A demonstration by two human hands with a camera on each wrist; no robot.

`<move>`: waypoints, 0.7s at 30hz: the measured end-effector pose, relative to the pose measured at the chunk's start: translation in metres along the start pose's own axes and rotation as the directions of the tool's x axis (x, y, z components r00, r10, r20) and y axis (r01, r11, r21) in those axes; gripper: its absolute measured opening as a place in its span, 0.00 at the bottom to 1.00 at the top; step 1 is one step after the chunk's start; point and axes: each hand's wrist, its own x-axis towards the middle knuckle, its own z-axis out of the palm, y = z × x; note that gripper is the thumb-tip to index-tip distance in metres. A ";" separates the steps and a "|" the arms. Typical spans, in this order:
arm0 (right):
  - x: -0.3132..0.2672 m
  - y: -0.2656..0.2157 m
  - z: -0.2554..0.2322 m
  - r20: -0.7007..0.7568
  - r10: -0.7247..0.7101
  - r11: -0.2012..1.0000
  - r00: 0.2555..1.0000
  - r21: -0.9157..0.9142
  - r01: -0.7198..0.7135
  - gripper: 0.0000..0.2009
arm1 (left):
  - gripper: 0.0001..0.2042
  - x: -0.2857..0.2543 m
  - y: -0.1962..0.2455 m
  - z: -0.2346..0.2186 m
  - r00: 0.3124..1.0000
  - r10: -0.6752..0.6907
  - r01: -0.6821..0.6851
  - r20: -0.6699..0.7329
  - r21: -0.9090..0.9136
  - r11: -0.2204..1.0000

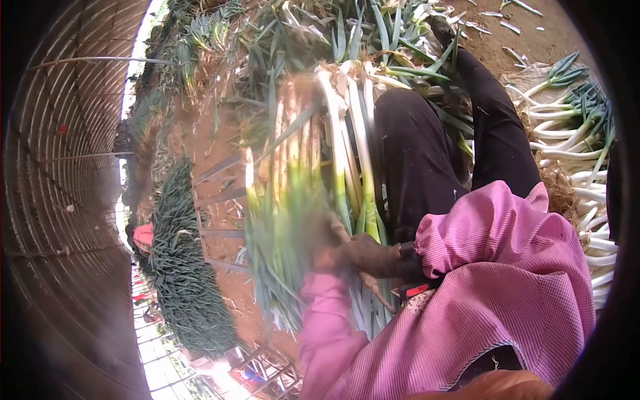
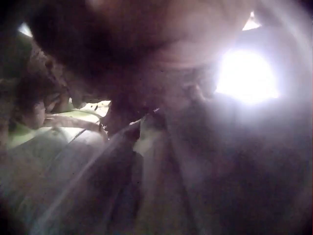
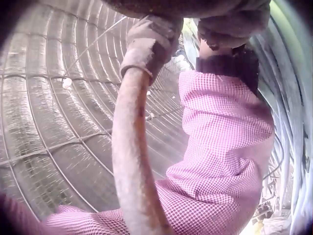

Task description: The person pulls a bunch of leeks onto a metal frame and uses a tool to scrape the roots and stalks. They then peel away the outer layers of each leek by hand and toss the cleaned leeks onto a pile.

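In the head view, my left hand [image 1: 321, 243], blurred, grips the leafy tops of long green onions [image 1: 293, 193], some of them also blurred. Its wrist view is dark, with fingers [image 2: 33, 113] over pale green stalks. Right beside it, my gloved right hand [image 1: 370, 255] holds a thin wooden handle [image 1: 381, 293]. In the right wrist view this handle [image 3: 134, 152] runs down from the gloved fingers [image 3: 146, 49], slightly curved; the tool's far end is hidden. The left hand [image 3: 234, 29] appears there above a pink checked sleeve [image 3: 225, 112].
My bent leg [image 1: 420, 153] in dark trousers is close right of the onions. More onions [image 1: 567, 133] lie on the right, and others [image 1: 347, 33] lie ahead. Beyond a metal frame [image 1: 223, 233] on the left is a big green heap [image 1: 183, 280]. A ribbed tunnel roof [image 1: 73, 167] curves alongside.
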 end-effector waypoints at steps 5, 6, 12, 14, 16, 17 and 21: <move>0.008 0.023 0.033 -0.034 0.056 0.998 0.998 0.010 -0.056 0.10 | 0.19 0.007 0.004 0.002 1.000 -0.012 0.012 -0.001 0.009 1.000; 0.005 0.014 0.021 0.001 0.085 0.994 0.996 0.069 -0.085 0.10 | 0.19 0.006 0.004 0.002 1.000 -0.012 0.012 -0.001 0.005 1.000; -0.006 -0.010 -0.012 0.037 0.087 0.990 0.996 0.107 -0.090 0.11 | 0.18 0.004 0.004 0.002 1.000 -0.024 0.024 -0.001 0.031 0.999; -0.005 -0.004 -0.005 0.010 0.058 0.995 0.998 0.081 -0.059 0.12 | 0.18 0.002 0.003 0.001 1.000 -0.026 0.026 -0.001 0.038 0.999; -0.007 -0.005 -0.005 -0.021 0.051 0.992 0.998 0.113 -0.048 0.13 | 0.18 0.002 0.003 0.000 1.000 -0.025 0.025 0.000 0.045 0.999; -0.008 -0.004 -0.008 -0.038 0.048 0.991 0.998 0.126 -0.043 0.13 | 0.18 0.002 0.003 0.000 1.000 -0.027 0.027 -0.001 0.049 0.998; -0.006 -0.002 -0.011 -0.061 0.070 0.980 0.996 0.189 -0.058 0.14 | 0.17 0.001 0.004 -0.002 1.000 -0.024 0.024 0.000 0.067 0.997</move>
